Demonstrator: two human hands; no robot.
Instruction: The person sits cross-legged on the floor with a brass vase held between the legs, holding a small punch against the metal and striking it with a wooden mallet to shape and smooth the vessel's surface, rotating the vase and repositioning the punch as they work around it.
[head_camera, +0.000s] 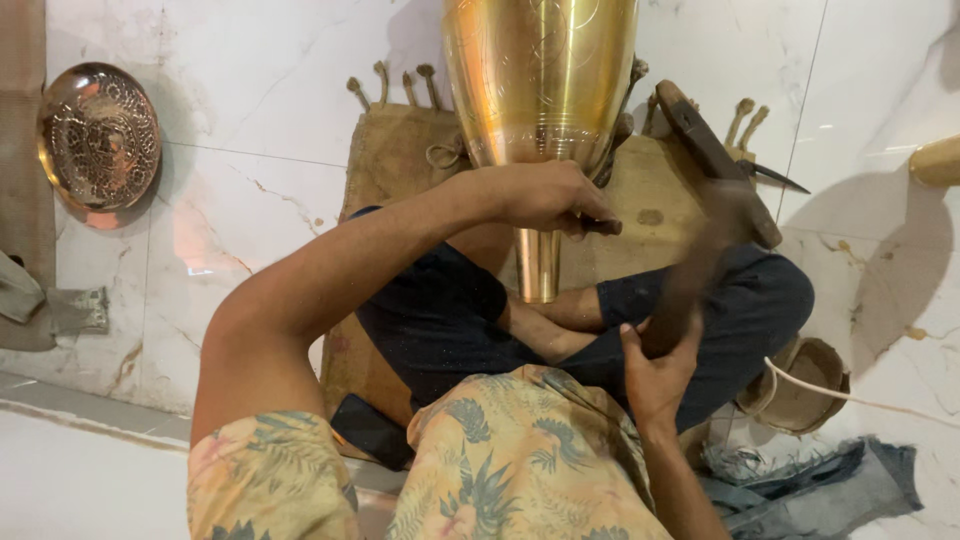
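I sit cross-legged on a brown sack mat (400, 150). A tall shiny brass vase (540, 80) lies across my lap, its narrow stem (539, 265) towards me. My left hand (555, 195) rests on the vase's lower body, fingers closed on a small dark chisel-like tool (600, 226). My right hand (655, 365) grips the wooden handle of a hammer (700, 255), which is blurred by motion, its head raised near my right knee.
An engraved brass plate (98, 135) lies on the marble floor at left. A second hammer-like tool (715, 155) rests on the mat at right. A round woven bowl (800, 385) and crumpled grey cloth (820, 490) sit at lower right.
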